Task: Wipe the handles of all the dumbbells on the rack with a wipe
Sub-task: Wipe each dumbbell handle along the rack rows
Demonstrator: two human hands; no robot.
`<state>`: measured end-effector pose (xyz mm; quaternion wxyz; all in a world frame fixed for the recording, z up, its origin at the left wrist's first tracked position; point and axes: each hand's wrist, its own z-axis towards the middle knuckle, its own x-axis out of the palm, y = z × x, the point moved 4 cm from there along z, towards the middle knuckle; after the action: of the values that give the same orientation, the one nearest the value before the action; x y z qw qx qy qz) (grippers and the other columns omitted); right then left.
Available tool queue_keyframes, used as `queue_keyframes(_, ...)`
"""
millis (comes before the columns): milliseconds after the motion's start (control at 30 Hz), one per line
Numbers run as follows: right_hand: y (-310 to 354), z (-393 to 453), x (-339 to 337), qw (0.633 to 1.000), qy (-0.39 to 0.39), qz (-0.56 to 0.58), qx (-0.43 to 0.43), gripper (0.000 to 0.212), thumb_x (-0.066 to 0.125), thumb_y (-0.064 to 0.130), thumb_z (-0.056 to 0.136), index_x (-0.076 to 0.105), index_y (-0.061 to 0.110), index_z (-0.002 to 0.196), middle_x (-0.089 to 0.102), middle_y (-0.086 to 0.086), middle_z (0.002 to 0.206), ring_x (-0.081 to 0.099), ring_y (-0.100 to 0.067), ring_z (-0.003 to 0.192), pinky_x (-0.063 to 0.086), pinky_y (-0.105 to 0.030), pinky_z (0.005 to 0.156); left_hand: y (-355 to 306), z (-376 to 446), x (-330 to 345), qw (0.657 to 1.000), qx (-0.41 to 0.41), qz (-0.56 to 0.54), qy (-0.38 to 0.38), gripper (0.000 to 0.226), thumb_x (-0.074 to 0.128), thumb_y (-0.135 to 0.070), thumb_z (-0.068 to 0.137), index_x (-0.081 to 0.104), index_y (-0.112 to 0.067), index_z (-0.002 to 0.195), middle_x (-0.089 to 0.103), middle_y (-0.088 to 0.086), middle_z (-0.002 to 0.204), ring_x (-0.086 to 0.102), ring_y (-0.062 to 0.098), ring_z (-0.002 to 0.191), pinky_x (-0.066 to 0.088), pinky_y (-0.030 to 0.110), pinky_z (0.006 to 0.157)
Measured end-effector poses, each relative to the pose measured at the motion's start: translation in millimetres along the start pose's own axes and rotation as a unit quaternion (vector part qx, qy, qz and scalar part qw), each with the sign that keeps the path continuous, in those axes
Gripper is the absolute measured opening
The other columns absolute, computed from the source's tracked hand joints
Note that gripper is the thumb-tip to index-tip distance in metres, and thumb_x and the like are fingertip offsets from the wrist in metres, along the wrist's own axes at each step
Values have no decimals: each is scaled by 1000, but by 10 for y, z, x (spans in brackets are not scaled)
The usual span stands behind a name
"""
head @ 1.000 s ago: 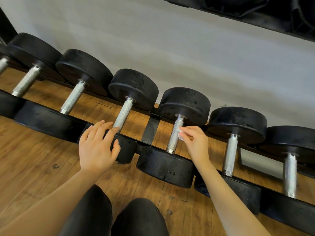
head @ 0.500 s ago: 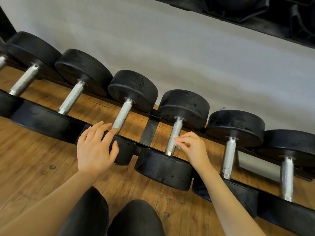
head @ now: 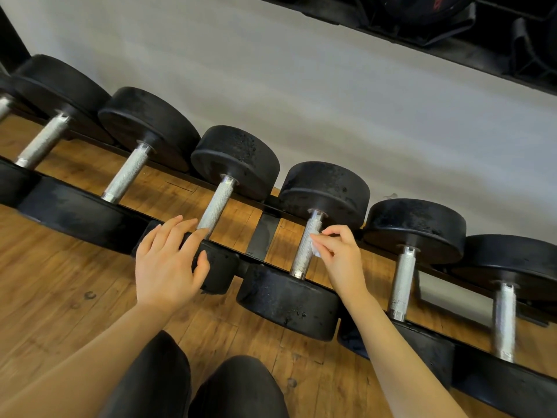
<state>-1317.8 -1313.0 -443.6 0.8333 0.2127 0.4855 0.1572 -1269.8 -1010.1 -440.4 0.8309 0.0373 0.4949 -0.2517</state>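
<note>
Several black dumbbells with knurled silver handles lie side by side on a low black rack (head: 261, 239). My right hand (head: 340, 257) pinches a small white wipe (head: 316, 250) against the right side of the middle dumbbell's handle (head: 304, 251), about halfway along it. My left hand (head: 167, 263) rests flat, fingers straight, on the near head (head: 220, 270) of the dumbbell to the left, whose handle (head: 215, 206) is bare. Most of the wipe is hidden by my fingers.
More dumbbell handles lie to the right (head: 402, 282) and left (head: 128, 175). A pale wall (head: 331, 101) rises behind the rack, with a dark shelf (head: 452, 22) above. My knees (head: 193, 387) hover over the wooden floor (head: 60, 297).
My right hand slid the wipe down the handle toward me, then back up to about the middle. My left hand stayed on the neighbouring dumbbell head.
</note>
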Motion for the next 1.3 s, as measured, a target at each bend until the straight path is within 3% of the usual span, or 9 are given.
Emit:
queue_keyframes(200, -22, -6, -4, 997, 16, 65, 26, 21, 67, 11, 87, 73, 13, 107, 56, 5, 98, 55, -4, 89, 42, -9, 79, -9, -5, -12, 1000, -2, -3, -4, 45, 41, -33, 90, 69, -11, 118, 64, 11, 126, 50, 30, 128, 33, 47, 107)
queue_keyframes(400, -21, -39, -4, 994, 61, 82, 29, 19, 69, 14, 85, 74, 17, 104, 59, 8, 95, 58, -5, 90, 48, -20, 81, -4, -3, -6, 1000, -6, 1, 1, 44, 41, -33, 90, 68, -13, 119, 63, 10, 126, 49, 29, 129, 32, 46, 107)
queue_keyframes(567, 12, 7, 14, 995, 4, 61, 77, 18, 68, 15, 87, 74, 15, 104, 58, 5, 95, 55, -3, 87, 48, -20, 79, -7, -5, -15, 1000, -4, -5, -2, 44, 42, -33, 90, 68, -13, 119, 63, 9, 127, 50, 29, 129, 32, 46, 107)
queue_keyframes(667, 27, -33, 8, 994, 57, 75, 46, 17, 70, 15, 84, 75, 19, 101, 57, 11, 91, 55, -1, 86, 44, -11, 78, -9, -4, -19, 1000, -5, -6, -1, 44, 42, -33, 90, 68, -13, 120, 63, 9, 128, 49, 29, 129, 31, 46, 108)
queue_keyframes(767, 8, -87, -19, 990, 117, 80, 27, 17, 71, 17, 83, 75, 23, 99, 58, 13, 92, 56, -1, 89, 43, -11, 80, -7, -4, -13, 1000, -5, -4, 3, 44, 42, -33, 91, 68, -13, 120, 63, 9, 128, 49, 29, 129, 31, 46, 108)
queue_keyframes(933, 6, -85, -7, 995, 59, 77, 26, 18, 71, 13, 83, 75, 20, 99, 56, 14, 96, 55, -1, 93, 42, -9, 81, -2, -11, -16, 1000, -6, -6, 4, 45, 41, -33, 91, 68, -13, 121, 62, 9, 129, 48, 29, 130, 31, 46, 108)
queue_keyframes(1133, 26, -120, -21, 988, 125, 90, 24, 18, 71, 15, 83, 74, 27, 97, 58, 14, 95, 55, 0, 93, 41, -7, 80, -10, -9, -14, 1000, -7, -4, 8, 46, 40, -34, 91, 67, -13, 122, 62, 9, 129, 48, 28, 131, 29, 45, 110)
queue_keyframes(1300, 28, -31, -46, 997, 46, 65, 15, 23, 68, 14, 87, 72, 18, 109, 58, 8, 101, 56, -2, 94, 44, -10, 81, -7, -8, -21, 1000, -9, -4, 8, 46, 40, -34, 92, 67, -13, 121, 62, 9, 129, 48, 28, 130, 30, 45, 109)
